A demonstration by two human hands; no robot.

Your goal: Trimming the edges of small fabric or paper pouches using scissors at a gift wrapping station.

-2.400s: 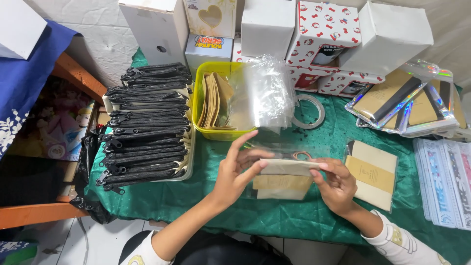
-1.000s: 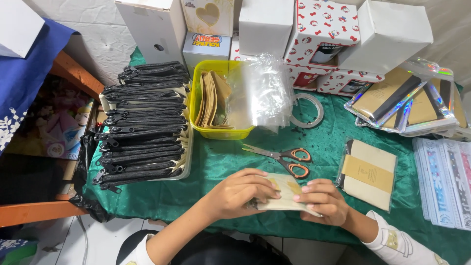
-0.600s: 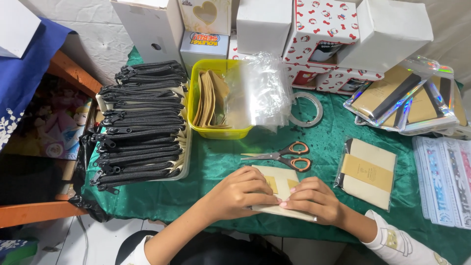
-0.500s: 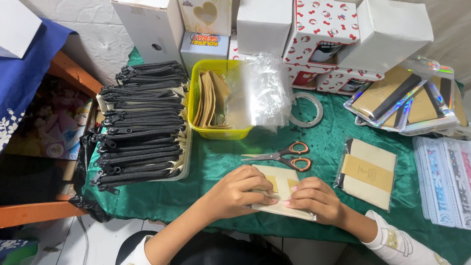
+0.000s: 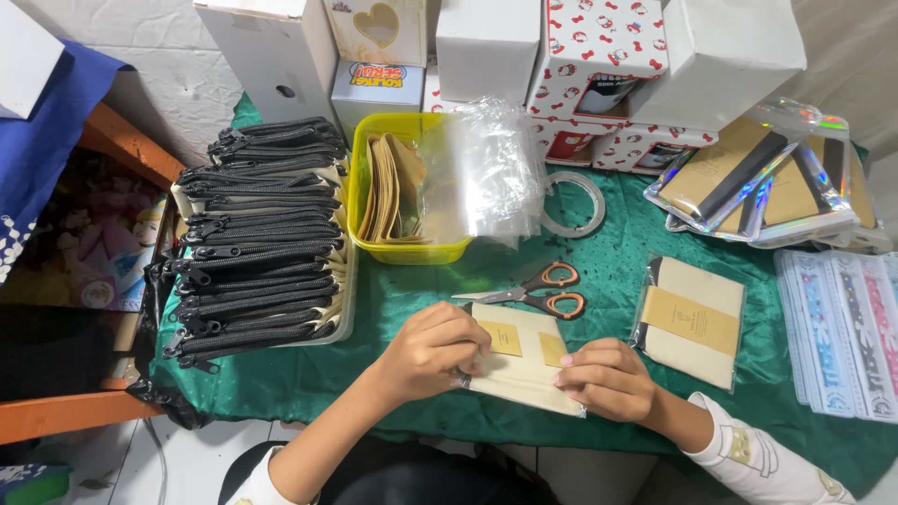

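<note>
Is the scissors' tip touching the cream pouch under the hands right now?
Cannot tell. In the head view the scissors lie just above the cream pouch's top edge; blade tip and edge meet visually near the left hand, but no plain contact or gap shows.

I see my left hand (image 5: pixel 432 351) and right hand (image 5: pixel 606 379) pressing a cream pouch (image 5: pixel 520 367) flat on the green cloth (image 5: pixel 608 271), scissors (image 5: pixel 538 295) just beyond.

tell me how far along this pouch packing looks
Done: one cream pouch with a tan label lies sealed in clear plastic at the right. In hand: the left hand and right hand press on another cream pouch on the green cloth. Left: a long row of black-zippered pouches waits unbagged.
</note>
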